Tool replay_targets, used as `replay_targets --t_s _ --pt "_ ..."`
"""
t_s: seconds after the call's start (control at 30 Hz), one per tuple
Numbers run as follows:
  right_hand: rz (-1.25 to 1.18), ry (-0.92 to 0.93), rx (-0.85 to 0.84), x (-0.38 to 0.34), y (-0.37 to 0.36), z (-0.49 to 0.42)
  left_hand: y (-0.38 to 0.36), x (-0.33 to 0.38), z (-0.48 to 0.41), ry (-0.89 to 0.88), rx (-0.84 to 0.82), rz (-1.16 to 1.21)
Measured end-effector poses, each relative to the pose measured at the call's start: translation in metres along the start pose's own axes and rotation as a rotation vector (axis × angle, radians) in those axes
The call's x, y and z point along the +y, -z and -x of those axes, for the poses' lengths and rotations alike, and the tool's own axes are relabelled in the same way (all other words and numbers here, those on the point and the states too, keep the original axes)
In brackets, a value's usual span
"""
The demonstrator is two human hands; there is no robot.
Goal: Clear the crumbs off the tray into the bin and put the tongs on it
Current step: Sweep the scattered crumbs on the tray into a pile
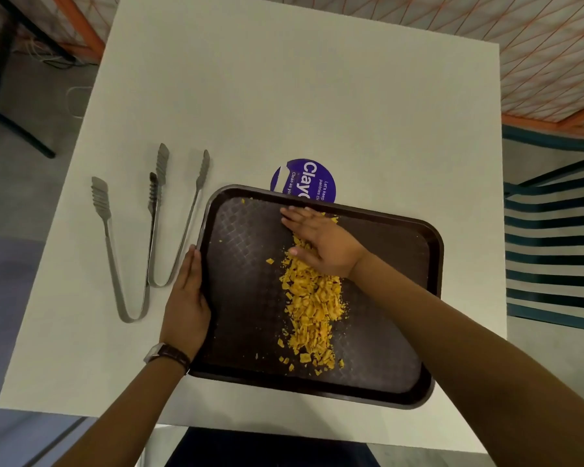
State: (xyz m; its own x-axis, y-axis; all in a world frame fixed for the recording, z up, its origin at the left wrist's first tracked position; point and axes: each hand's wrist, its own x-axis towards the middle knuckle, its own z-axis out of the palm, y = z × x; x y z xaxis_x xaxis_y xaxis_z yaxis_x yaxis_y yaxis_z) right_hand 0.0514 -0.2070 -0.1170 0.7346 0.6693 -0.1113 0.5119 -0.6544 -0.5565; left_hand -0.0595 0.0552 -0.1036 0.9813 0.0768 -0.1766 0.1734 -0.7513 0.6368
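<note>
Outer tongs (117,251): laid flat on the white table (317,106), well to the left of the left hand, arms spread, hinge end toward the person.
Inner tongs (179,217): laid just left of the left hand's fingertips, their near arm crossed over an arm of the outer tongs; whether the two touch cannot be told.
Left hand (188,301): fingers held together and extended, pressed along the left rim of the tray; a grip under the rim cannot be confirmed. A wristwatch (167,353) is worn at the wrist.
Tray (246,264): dark brown, set on the table between the two hands, slightly turned.
Crumbs (312,301): yellow, gathered in a long heap down the tray's middle, directly beside the right hand.
Right hand (321,242): opened flat, fingers together, laid palm down on the tray against the heap's far end.
Sticker (304,178): purple, round, seen just beyond the right fingertips, partly covered by the tray.
</note>
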Motion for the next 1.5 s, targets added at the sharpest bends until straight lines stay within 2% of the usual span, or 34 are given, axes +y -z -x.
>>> replay_targets --t_s 0.1,0.23,0.37,0.53,0.7,0.87,1.0,1.3,1.4,1.5 --pt "-0.153 -0.061 0.047 -0.013 -0.009 0.018 -0.001 -0.001 0.003 0.023 0.011 0.012" --pt "-0.315 -0.055 0.1 -0.031 -0.018 0.037 0.0 0.002 0.01 0.05 0.005 0.04" --pt "-0.201 -0.103 0.182 -0.014 0.003 0.033 0.001 0.001 0.013 0.068 0.003 0.041" --pt "-0.054 -0.078 0.146 0.008 0.004 0.035 0.001 0.001 0.013 0.069 0.003 0.028" --pt "-0.162 -0.144 0.21 -0.001 -0.005 0.032 -0.001 -0.002 0.013 0.06 0.018 -0.007" --pt "-0.308 -0.06 0.211 -0.032 -0.015 0.033 -0.002 -0.002 0.013 0.065 0.01 -0.016" --pt "-0.259 -0.128 0.287 -0.025 -0.006 0.032 -0.001 -0.003 0.013 0.058 0.004 -0.023" --pt "-0.032 0.004 -0.039 -0.009 0.007 -0.005 -0.001 -0.005 0.012 0.049 -0.006 -0.011" --pt "-0.05 -0.008 -0.036 -0.011 0.002 -0.005 -0.001 -0.005 0.012 0.052 -0.005 -0.003" --pt "-0.202 -0.059 0.023 -0.024 -0.002 0.01 -0.003 -0.007 0.012 0.058 -0.001 -0.006"
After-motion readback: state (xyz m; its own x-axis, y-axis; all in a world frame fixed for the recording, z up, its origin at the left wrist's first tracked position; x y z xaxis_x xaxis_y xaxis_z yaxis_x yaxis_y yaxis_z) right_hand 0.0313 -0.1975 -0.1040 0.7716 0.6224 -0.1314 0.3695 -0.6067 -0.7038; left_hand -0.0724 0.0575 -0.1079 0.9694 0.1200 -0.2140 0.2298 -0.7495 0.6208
